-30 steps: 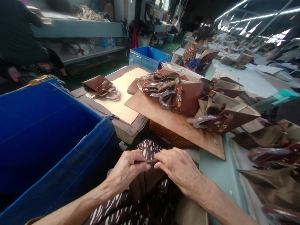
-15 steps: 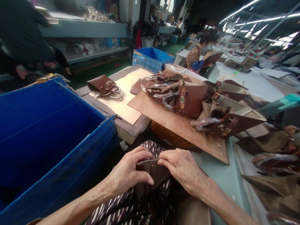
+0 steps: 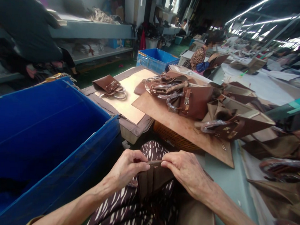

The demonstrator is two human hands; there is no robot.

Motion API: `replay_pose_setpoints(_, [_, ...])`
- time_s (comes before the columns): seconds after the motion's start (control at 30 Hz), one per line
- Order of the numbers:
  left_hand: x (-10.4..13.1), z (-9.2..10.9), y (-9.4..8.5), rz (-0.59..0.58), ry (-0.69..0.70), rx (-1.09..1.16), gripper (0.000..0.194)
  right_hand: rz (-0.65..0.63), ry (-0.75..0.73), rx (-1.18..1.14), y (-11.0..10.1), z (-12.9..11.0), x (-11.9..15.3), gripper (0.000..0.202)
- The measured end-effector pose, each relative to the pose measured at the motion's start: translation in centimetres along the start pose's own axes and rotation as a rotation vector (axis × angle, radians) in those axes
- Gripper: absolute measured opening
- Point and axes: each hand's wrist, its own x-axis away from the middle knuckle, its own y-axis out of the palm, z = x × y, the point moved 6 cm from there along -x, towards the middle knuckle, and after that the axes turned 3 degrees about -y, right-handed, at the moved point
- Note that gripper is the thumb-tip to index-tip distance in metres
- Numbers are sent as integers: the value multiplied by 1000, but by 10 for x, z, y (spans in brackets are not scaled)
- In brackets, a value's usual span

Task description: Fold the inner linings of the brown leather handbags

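Note:
Over my lap lies a brown handbag (image 3: 152, 181), its taupe lining facing me. My left hand (image 3: 129, 166) pinches the upper edge of the lining panel between thumb and fingers. A short distance to the right, my right hand (image 3: 183, 168) pinches the same edge, so a short stretch of it runs between both hands. A taupe panel (image 3: 196, 214) of the bag shows below my right forearm. Much of the bag is hidden in the dark folds of the patterned cloth (image 3: 125, 208) on my legs.
A large blue bin (image 3: 95, 143) stands at my left. Ahead, several brown handbags (image 3: 197, 100) crowd a tan board (image 3: 174, 122) above a woven basket (image 3: 175, 137). One small handbag (image 3: 108, 85) lies on a pale sheet. More bags line the table (image 3: 236, 184) at right. Other people sit farther off.
My left thumb has closed down onto the panel's edge, where it was apart from the fingers before. The right hand keeps its pinch. The whole view has shifted slightly.

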Motion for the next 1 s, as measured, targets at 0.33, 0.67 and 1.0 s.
replay_pose_setpoints(0.33, [10, 13, -1, 154, 281, -171, 20, -1, -108, -17, -2, -17, 1, 16])
replay_pose_setpoints(0.67, [8, 26, 6, 137, 346, -168, 18, -32, -49, -101, -2, -14, -3, 23])
replay_pose_setpoints(1.0, [7, 90, 31, 73, 541, -370, 18, -107, -63, -183, -39, -13, 10, 9])
